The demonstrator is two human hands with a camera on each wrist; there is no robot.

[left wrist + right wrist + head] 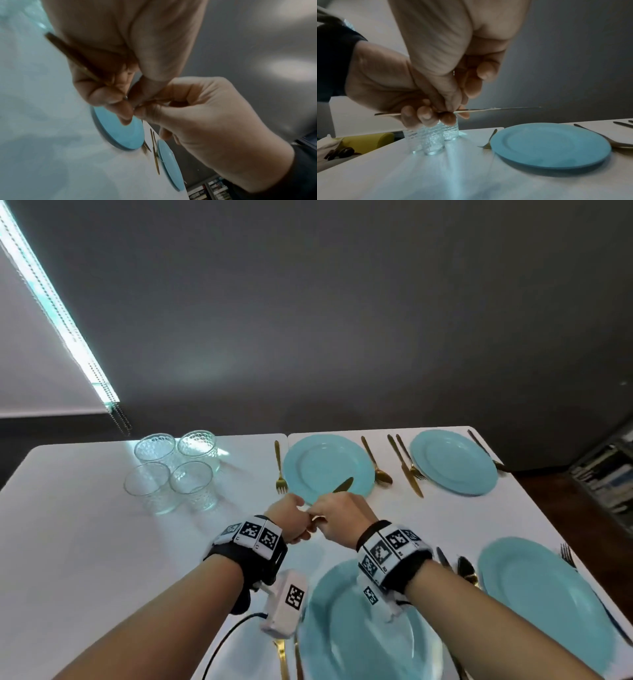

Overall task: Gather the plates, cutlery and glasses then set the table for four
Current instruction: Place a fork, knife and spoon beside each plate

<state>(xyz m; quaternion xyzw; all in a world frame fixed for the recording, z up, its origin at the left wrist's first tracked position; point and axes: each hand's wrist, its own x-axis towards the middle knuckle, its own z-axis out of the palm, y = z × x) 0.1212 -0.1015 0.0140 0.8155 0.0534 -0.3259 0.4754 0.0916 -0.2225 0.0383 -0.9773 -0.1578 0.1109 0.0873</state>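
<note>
- Gold-coloured metal knife [343, 484]: held in the air above the white table [85, 542], its blade reaching out over the near edge of the far-left round turquoise plate [327, 465].
- Right hand [337, 517]: fingers and thumb pinched round the knife's handle; in the right wrist view the knife [488, 109] runs level, blade to the right.
- Left hand [289, 518]: fingers curled round the same handle end, touching the right hand; the left wrist view shows a gold handle [72, 56] passing through its grip.
- Four clear textured drinking glasses [174, 470]: standing upright in a tight cluster on the table, left of the plates.
- Four turquoise plates lie on the table: far left, far right [452, 462], near right [544, 601] and nearest [359, 628], under the right forearm.
- Gold fork [279, 469] lies just left of the far-left plate, a gold spoon [376, 462] just right of it.
- More gold cutlery [406, 465] lies beside the far-right plate, and dark-looking pieces [466, 568] left of the near-right plate.
</note>
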